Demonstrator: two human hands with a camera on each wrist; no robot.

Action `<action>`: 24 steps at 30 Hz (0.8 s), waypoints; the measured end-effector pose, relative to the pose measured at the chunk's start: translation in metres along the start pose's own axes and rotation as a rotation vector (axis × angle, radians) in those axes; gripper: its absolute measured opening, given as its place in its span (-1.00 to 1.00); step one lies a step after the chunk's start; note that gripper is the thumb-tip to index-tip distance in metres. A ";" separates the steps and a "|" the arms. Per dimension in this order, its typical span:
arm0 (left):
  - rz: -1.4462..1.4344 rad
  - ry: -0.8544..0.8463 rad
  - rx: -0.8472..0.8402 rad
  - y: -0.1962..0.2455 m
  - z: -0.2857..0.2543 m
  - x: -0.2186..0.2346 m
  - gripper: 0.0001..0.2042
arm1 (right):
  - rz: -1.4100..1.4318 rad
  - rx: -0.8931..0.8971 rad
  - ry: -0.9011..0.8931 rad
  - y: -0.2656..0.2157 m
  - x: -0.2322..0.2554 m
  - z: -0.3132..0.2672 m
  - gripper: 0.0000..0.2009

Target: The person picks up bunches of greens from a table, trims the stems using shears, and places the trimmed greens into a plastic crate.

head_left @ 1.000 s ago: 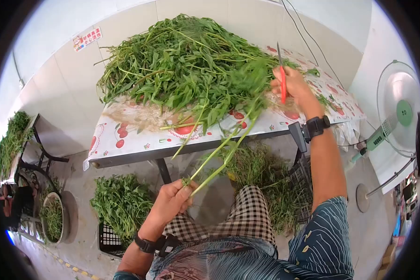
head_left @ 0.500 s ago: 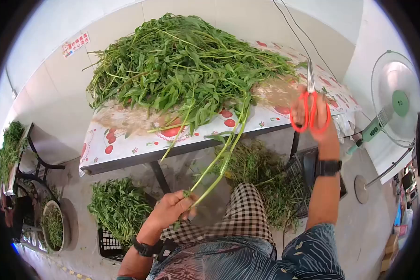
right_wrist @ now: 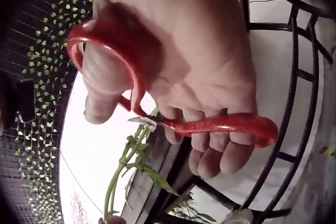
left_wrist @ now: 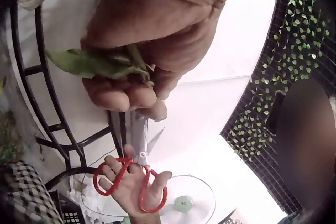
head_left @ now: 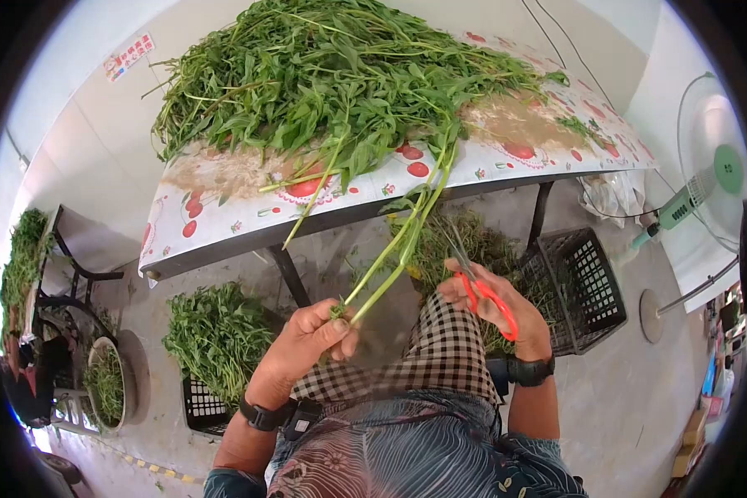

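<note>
My left hand (head_left: pixel 311 336) pinches two long green stems (head_left: pixel 400 253) near their lower ends. Their leafy tops overlap the front of a large pile of leafy greens (head_left: pixel 307 91) on the table. A small leaf (left_wrist: pixel 86 64) pokes out from the left fingers in the left wrist view. To the right, my right hand (head_left: pixel 524 319) holds red-handled scissors (head_left: pixel 491 305), thumb through one loop and fingers through the other, as the right wrist view shows. The blades (left_wrist: pixel 144 139) stand apart in the left wrist view, pointing toward the left hand's side.
A cherry-print tablecloth (head_left: pixel 224 241) covers the table. Below it, cut stems (head_left: pixel 448 236) lie heaped on the floor beside a black crate (head_left: pixel 593 290). Another crate (head_left: pixel 203 402), heaped with greens, stands at left near a round tub (head_left: pixel 127 390). A fan (head_left: pixel 726 170) stands at right.
My right hand has come down with the scissors from over the table's right side to beside the stems. The stems' blurred tops have settled at the pile's front; my left hand stays nearly in place.
</note>
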State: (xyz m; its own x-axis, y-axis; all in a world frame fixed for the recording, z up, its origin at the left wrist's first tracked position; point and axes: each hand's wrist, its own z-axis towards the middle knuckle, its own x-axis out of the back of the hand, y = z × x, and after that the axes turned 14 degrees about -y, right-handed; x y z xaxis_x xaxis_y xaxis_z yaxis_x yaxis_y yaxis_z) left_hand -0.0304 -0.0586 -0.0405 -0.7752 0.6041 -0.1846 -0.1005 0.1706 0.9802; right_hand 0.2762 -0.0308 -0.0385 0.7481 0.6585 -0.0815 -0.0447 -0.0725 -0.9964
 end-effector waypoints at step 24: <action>-0.136 -0.146 0.099 -0.005 -0.016 -0.003 -0.78 | 0.050 0.028 -0.083 -0.002 0.003 0.038 -0.33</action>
State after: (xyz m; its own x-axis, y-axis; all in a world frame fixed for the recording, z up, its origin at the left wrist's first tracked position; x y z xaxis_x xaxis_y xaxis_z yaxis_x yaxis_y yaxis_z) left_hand -0.0375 -0.0733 -0.0439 -0.6592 0.6757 -0.3301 -0.1306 0.3294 0.9351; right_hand 0.2533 0.0002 -0.0379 0.6872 0.7144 -0.1321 -0.1002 -0.0869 -0.9912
